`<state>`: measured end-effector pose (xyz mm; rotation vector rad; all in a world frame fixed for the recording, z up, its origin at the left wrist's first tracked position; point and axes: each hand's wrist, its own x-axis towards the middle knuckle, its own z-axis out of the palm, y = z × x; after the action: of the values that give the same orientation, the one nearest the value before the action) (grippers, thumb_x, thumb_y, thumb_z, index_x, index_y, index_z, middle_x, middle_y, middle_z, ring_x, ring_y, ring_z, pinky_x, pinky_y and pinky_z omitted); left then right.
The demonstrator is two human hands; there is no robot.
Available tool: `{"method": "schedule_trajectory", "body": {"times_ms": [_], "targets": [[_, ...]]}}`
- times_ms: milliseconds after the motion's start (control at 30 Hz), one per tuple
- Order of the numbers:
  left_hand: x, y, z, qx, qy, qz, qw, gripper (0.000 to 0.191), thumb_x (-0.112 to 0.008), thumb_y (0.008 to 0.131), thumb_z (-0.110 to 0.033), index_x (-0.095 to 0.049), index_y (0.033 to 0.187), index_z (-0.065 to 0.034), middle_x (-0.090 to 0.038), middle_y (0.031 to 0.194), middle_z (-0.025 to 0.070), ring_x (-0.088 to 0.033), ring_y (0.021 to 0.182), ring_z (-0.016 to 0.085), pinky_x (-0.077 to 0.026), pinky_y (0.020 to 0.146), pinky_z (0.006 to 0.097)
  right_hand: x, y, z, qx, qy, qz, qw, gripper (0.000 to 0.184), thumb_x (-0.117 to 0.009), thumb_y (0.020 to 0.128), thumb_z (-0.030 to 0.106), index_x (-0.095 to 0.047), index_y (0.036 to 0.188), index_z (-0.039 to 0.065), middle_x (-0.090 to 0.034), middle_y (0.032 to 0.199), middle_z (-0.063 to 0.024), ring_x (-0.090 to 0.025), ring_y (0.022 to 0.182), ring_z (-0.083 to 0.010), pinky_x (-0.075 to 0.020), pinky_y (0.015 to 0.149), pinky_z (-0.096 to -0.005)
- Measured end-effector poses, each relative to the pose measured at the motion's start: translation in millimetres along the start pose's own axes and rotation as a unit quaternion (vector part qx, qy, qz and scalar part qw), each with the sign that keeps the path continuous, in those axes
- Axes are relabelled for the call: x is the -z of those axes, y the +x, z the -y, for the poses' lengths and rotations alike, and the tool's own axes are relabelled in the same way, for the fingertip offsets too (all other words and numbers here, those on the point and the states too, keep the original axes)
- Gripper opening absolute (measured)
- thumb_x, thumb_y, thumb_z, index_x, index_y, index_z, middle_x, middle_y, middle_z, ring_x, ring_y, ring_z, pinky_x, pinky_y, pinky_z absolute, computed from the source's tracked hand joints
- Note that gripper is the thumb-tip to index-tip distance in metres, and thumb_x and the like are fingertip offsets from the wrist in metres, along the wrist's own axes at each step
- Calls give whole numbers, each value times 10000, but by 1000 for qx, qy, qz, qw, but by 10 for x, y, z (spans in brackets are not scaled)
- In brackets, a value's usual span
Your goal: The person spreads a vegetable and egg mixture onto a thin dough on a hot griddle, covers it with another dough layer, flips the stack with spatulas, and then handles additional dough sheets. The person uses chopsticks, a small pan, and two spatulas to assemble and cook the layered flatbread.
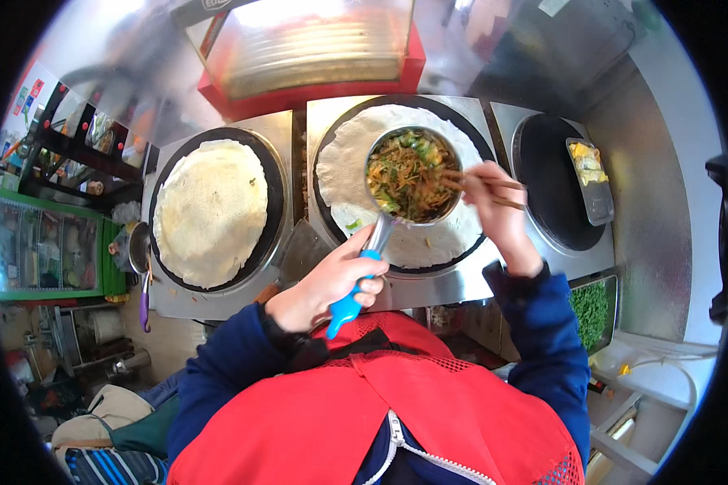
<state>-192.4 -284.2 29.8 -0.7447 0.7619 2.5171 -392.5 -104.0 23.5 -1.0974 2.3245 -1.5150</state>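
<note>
My left hand (333,279) is closed around the blue handle (346,310) of a round metal ladle (369,167). Its bowl holds a mix of shredded vegetables and greens (409,173). In my right hand (498,209) is a pair of wooden chopsticks (509,195), their tips in the mix; the hand is slightly blurred. The ladle is over a large thin pancake (346,151) on the middle round griddle (455,262). A few bits of filling lie on that pancake, left of and below the bowl.
A second pancake (212,212) covers most of the left griddle (158,242). On the right griddle (543,188) rests a clear tray (597,203) with yellow food (585,160). Chopped greens (588,315) fill a container at lower right. A purple-handled ladle (144,309) hangs at the left edge.
</note>
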Motion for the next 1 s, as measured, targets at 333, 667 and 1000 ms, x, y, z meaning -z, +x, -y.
{"method": "schedule_trajectory", "body": {"times_ms": [333, 667, 1000], "targets": [[34, 42, 51, -13, 24, 44, 999, 721, -524, 902, 13, -251, 1516, -249, -432, 820, -20, -374, 605, 56, -304, 475, 185, -72, 968, 429, 132, -25, 114, 984, 147, -615, 918, 142, -646, 965, 6, -652, 775, -181, -616, 609, -313, -507, 597, -353], [196, 42, -14, -66, -8, 39, 997, 739, -521, 908, 11, -204, 1529, -233, -449, 861, -12, -397, 628, 63, -330, 494, 196, -31, -150, -570, -218, 255, -35, 941, 180, -572, 972, 161, -560, 883, 5, -672, 775, -146, -654, 578, -175, -539, 514, -249], [-3, 50, -76, -27, -4, 40, 999, 704, -498, 911, 9, -249, 1511, -262, -453, 844, -12, -387, 597, 52, -320, 490, 183, -384, -330, -373, -190, 432, -393, 789, 165, -567, 978, 185, -573, 915, 33, -638, 822, -89, -644, 697, -164, -565, 646, -253]]}}
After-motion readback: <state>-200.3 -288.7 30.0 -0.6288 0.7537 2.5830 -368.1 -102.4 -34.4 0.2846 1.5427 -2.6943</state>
